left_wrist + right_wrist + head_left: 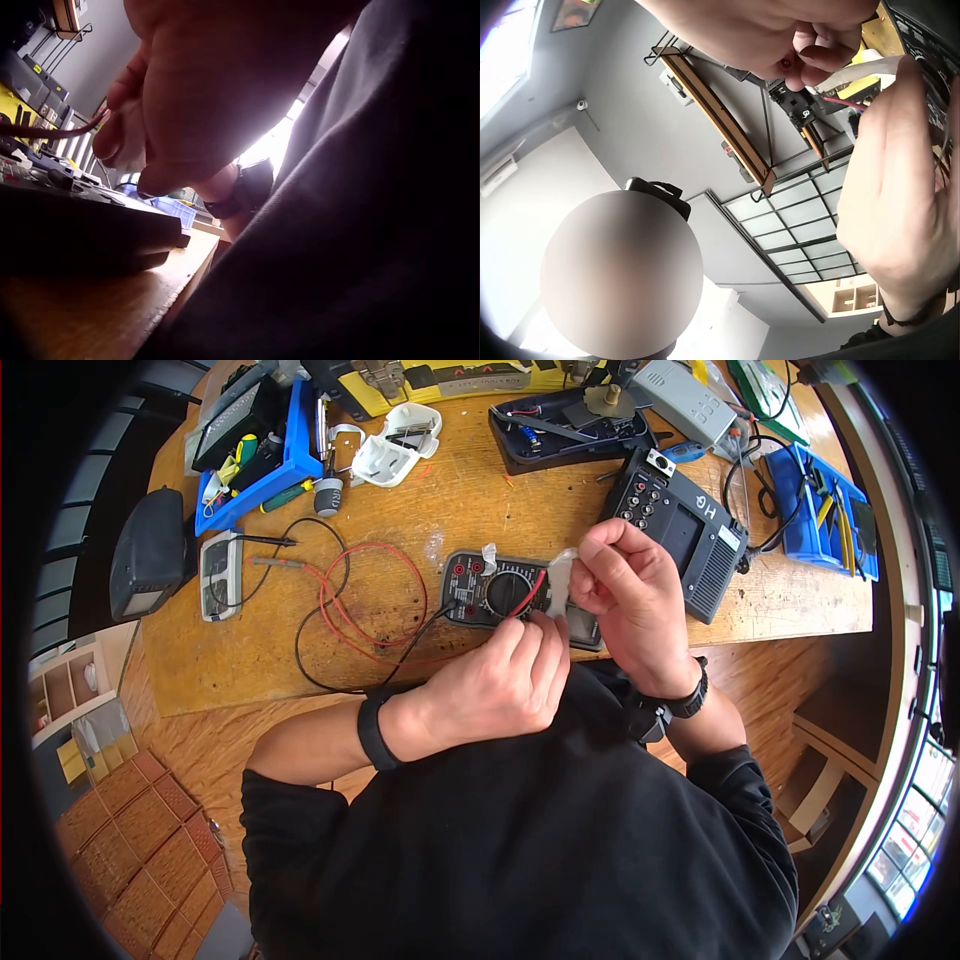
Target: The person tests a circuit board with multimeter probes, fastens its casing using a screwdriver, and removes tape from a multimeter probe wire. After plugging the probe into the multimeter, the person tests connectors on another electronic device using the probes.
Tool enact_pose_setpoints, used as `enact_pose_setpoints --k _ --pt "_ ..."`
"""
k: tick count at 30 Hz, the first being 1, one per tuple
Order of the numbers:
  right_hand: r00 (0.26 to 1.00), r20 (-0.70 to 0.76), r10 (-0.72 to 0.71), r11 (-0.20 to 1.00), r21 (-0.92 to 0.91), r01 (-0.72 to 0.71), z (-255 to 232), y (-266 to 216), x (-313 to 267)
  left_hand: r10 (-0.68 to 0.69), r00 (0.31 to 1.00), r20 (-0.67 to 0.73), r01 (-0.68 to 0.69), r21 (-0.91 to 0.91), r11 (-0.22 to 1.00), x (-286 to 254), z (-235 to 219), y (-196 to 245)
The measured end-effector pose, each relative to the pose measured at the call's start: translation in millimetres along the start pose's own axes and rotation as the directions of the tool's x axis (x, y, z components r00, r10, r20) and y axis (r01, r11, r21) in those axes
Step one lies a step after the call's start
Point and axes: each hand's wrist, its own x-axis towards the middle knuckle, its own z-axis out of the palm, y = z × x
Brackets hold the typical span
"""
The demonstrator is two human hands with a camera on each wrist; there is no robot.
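Note:
In the head view a strip of whitish, translucent film [560,582] is stretched between the two hands above a black multimeter [480,588]. The right hand [635,600] pinches its upper end between thumb and finger. The left hand [497,678], at the meter's near edge, pinches the lower end, with a red lead [530,592] running up from its fingers. The right wrist view shows the film [862,73] spanning from the right hand [810,45] to the left hand [900,180]. A black lead [430,625] is plugged into the meter.
Red and black cables [345,610] loop on the wooden table [400,525] at left, by a white-grey device [221,576]. A black HQ unit [690,530] lies to the right. Blue bins [300,460] with tools, a white case [400,445] and a black tray [570,430] stand farther back.

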Motion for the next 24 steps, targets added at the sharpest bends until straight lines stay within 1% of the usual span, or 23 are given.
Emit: enact_pose_setpoints --k 2,3,5,6,7,9,13,15,16,17,19,20,21,22,23,24 --pt "1.000 -0.010 -0.012 1.000 0.015 0.012 -2.1 -0.3 0.9 0.054 0.996 -0.074 -0.056 -0.029 0.998 -0.9 -5.7 0.4" --pt "1.000 -0.020 -0.023 0.999 0.029 0.023 -3.3 0.1 0.8 0.056 0.996 -0.074 -0.059 -0.030 0.998 -2.4 -7.3 -2.2" --pt "0.999 -0.026 -0.019 1.000 0.025 0.019 -6.0 3.0 -0.5 0.094 0.991 -0.094 -0.103 -0.099 0.990 -7.7 -10.7 -8.1" --pt "1.000 -0.027 -0.014 1.000 0.019 0.014 -6.7 3.7 -1.2 0.110 0.987 -0.117 -0.122 -0.103 0.987 -8.3 -11.0 -9.7" --pt "1.000 -0.027 -0.013 1.000 0.017 0.014 -6.2 3.3 -2.0 0.109 0.987 -0.118 -0.121 -0.104 0.987 -7.7 -11.0 -9.5" --pt "0.999 -0.026 -0.023 1.000 0.002 0.023 -3.5 3.6 -3.6 0.148 0.976 -0.162 -0.157 -0.046 0.987 -7.7 -11.5 -8.9" --pt "1.000 0.011 -0.029 1.000 0.006 0.029 -1.5 4.6 -4.9 0.185 0.960 -0.212 -0.199 -0.046 0.979 -6.8 -10.3 -9.2" --pt "0.990 -0.024 -0.137 0.991 -0.006 0.137 1.8 2.3 -4.3 0.328 0.917 -0.225 -0.361 -0.119 0.925 -6.3 -12.6 -7.2" --pt "0.988 0.001 -0.151 0.988 -0.015 0.151 1.9 -2.4 -3.9 0.348 0.906 -0.240 -0.391 -0.164 0.906 -6.9 -10.3 -3.6" --pt "0.988 0.002 -0.153 0.988 -0.016 0.153 3.9 -6.0 -4.3 0.348 0.906 -0.240 -0.391 -0.162 0.906 -4.6 -11.4 -7.7" --pt "0.991 0.039 -0.128 0.990 -0.054 0.130 6.9 -10.8 -8.8 0.199 0.896 -0.398 -0.292 -0.187 0.938 -2.2 -14.5 -22.8" --pt "0.991 0.036 -0.129 0.990 -0.054 0.131 6.8 -11.8 -10.8 0.124 0.885 -0.450 -0.236 -0.202 0.951 0.3 -25.1 -35.7" --pt "0.990 0.081 -0.115 0.991 -0.055 0.120 6.5 -13.0 -11.8 -0.006 0.893 -0.450 -0.133 -0.276 0.952 -4.4 -35.7 -40.6" --pt "0.986 0.129 -0.101 0.992 -0.056 0.109 6.4 -14.0 -11.6 -0.139 0.882 -0.450 -0.052 -0.387 0.921 -8.3 -41.5 -50.3" --pt "0.986 0.133 -0.102 0.992 -0.056 0.110 6.3 -14.4 -10.9 -0.270 0.859 -0.435 0.024 -0.494 0.869 -11.4 -45.1 -59.7" --pt "0.982 0.162 -0.095 0.992 -0.069 0.107 6.2 -14.3 -10.8 -0.427 0.840 -0.335 0.134 -0.634 0.761 -12.5 -45.5 -69.6"
